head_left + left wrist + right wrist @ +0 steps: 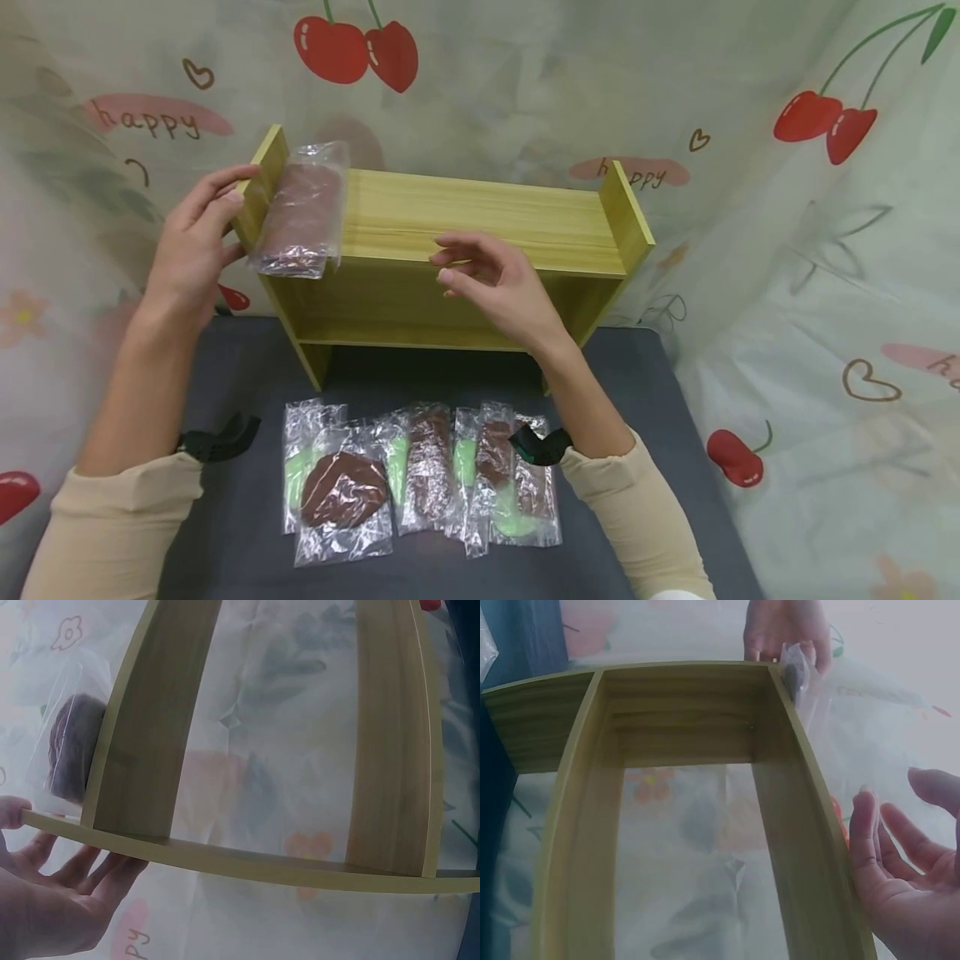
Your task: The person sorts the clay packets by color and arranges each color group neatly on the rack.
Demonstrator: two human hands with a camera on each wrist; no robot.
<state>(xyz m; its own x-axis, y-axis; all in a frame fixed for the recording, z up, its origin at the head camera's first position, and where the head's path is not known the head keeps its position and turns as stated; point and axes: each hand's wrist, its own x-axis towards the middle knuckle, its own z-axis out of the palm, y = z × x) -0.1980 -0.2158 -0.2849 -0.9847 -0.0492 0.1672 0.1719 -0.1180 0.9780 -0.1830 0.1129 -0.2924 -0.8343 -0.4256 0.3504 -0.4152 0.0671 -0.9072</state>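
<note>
Two sleeves (120, 521) noted nearest, one per arm, with two black bands (217, 442), one at each cuff. On the dark counter (232, 533), in a row inside its side edges, lie overlapping clear packets (337, 546); four brown pieces and four green areas are visible in them, the exact number of bags not determinable owing to overlap.

One wooden shelf unit (480, 217) stands at the far edge of the counter: two end panels, two boards. Right hand (498, 279) is raised at the front edge of the top board; fingers loosely curved, thumb set apart, nothing held. Contact with the board cannot be confirmed. Left hand (197, 221) grips the left end panel (258, 187) of the unit, thumb and fingers closed about its edge; no packet in its hold.

One brown packet (303, 208), oblong and in a clear bag, lies on the top board at its left end, just beside that panel, near end at the front edge.

Behind: one printed curtain (510, 100) bearing two pairs of red cherries on stems, among other prints
</note>
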